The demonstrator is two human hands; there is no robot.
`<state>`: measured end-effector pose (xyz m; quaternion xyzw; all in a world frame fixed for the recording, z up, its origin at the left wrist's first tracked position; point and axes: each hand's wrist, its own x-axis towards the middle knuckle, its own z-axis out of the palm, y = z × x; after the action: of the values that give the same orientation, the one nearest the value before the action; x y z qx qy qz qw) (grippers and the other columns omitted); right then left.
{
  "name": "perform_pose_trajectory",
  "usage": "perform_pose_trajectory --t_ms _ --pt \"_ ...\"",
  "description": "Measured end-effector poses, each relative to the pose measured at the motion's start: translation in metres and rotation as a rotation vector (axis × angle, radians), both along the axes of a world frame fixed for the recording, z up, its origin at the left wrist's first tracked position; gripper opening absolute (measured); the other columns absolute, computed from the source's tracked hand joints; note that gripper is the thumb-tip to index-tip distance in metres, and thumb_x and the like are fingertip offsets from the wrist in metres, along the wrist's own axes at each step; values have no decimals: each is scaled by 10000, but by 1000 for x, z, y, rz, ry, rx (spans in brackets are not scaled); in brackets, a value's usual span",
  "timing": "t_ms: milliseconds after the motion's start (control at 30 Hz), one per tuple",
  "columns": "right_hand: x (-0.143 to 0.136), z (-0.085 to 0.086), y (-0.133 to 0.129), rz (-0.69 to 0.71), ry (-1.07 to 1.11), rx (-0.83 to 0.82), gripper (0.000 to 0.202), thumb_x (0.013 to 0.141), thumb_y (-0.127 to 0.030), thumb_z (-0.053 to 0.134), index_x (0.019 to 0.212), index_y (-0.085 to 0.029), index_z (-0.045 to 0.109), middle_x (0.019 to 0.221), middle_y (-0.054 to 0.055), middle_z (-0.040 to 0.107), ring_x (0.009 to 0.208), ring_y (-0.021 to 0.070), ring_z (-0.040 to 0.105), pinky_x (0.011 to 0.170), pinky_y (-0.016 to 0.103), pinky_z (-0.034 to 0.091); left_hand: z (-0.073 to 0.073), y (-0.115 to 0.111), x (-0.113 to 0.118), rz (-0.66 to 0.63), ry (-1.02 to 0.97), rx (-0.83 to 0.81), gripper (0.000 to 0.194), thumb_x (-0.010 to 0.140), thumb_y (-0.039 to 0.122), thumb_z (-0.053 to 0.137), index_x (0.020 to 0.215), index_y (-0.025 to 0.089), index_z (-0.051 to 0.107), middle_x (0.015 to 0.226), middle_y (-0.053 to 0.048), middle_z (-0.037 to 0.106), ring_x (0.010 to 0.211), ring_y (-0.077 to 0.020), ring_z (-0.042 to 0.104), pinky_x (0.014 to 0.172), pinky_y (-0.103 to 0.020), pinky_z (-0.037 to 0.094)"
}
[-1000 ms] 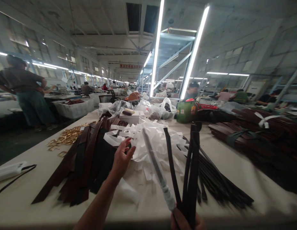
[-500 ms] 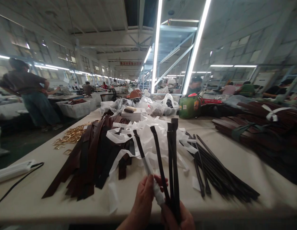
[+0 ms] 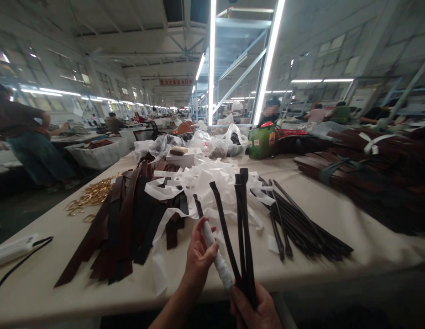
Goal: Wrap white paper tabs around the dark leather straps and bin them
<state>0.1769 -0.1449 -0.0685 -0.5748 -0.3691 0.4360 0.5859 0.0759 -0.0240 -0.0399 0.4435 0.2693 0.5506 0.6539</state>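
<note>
My right hand (image 3: 256, 310) grips the lower ends of a bunch of thin dark leather strips (image 3: 242, 214) that fan upward. One strip in the bunch is wound with white paper wrap (image 3: 217, 258). My left hand (image 3: 198, 256) pinches that white wrap with thumb and fingers, just left of the bunch. Behind the hands lies a heap of loose white paper strips (image 3: 212, 183) on the pale worktable (image 3: 44, 283).
Wide brown leather straps (image 3: 123, 219) are piled at the left, thin dark strips (image 3: 301, 224) at the right, and gold buckles (image 3: 92, 194) farther left. Bundled straps (image 3: 369, 169) fill the far right. A green box (image 3: 262, 141) and plastic bags stand behind. A person (image 3: 23, 132) stands at left.
My left hand came back from the strap pile to the bunch and took hold of the white wrap. The bunch in my right hand shifted slightly left.
</note>
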Motion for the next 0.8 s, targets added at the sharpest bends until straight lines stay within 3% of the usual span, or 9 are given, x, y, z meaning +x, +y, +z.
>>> perform_pose_trajectory --t_ms 167,300,433,567,800 --pt "11 10 -2 49 -23 73 382 881 -573 630 829 -197 589 603 -53 576 423 82 471 426 204 340 -1 -21 -4 -122 109 39 434 781 343 806 1185 244 683 1275 -109 662 1124 -274 637 930 -335 512" --pt "19 21 -3 36 -9 103 331 902 -515 632 826 -199 568 610 -54 585 436 83 477 436 206 363 -5 -32 -8 -198 173 85 433 762 278 829 1175 236 707 1247 -116 674 1069 -273 662 919 -343 525" --pt "24 27 -7 49 35 99 309 888 -492 659 856 -191 592 632 -41 631 454 89 525 455 207 400 -8 -34 -9 -155 256 120 390 726 289 849 1094 223 739 1165 -107 703 1013 -262 678 911 -352 535" --pt "33 31 -9 85 62 126 292 875 -471 692 926 -189 632 654 -41 663 478 93 570 476 201 439 -4 -34 -8 -153 395 280 300 729 321 833 1007 236 755 1079 -97 735 1019 -275 673 947 -398 536" --pt "41 28 -15 94 92 145 361 887 -471 693 1107 -185 673 656 -42 673 473 83 585 463 183 455 2 -39 -2 -145 504 556 140 828 246 737 968 251 752 978 -63 774 892 -232 723 829 -347 566"
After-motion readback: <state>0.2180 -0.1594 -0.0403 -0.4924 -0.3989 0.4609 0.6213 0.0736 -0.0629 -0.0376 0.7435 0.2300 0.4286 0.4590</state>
